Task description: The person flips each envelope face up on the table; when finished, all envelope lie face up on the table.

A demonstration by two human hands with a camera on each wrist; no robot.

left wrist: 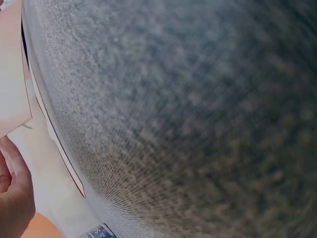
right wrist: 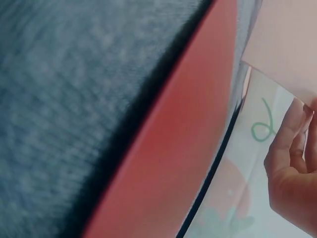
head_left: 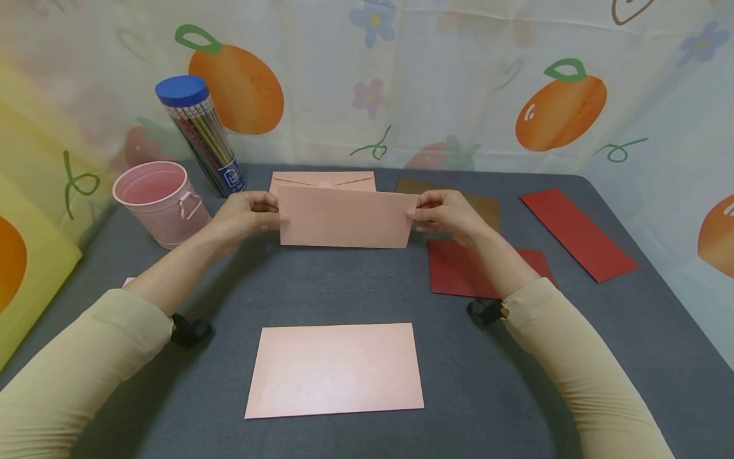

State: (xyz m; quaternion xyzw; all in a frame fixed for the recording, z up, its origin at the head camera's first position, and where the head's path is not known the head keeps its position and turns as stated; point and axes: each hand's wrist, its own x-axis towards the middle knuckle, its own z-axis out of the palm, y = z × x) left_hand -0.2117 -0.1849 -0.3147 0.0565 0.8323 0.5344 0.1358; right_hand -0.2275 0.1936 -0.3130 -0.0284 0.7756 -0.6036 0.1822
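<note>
Between both hands a pale pink envelope (head_left: 347,218) is held up off the table, its plain face toward me. My left hand (head_left: 243,217) pinches its left edge, and my right hand (head_left: 450,215) pinches the right edge. Behind it, partly hidden, lies another pink envelope (head_left: 323,179) with its flap side showing. Nearer to me a third pink envelope (head_left: 335,371) rests flat, plain side up. In the left wrist view a corner of the held envelope (left wrist: 12,74) shows above the fingers; the right wrist view shows its opposite corner.
A red envelope (head_left: 459,271) and a brown one (head_left: 484,209) lie partly under my right arm. Farther right is another red envelope (head_left: 579,234). At the back left stand a pink bucket (head_left: 166,207) and a blue-lidded tube of pencils (head_left: 203,137). A patterned cloth (head_left: 321,83) hangs behind.
</note>
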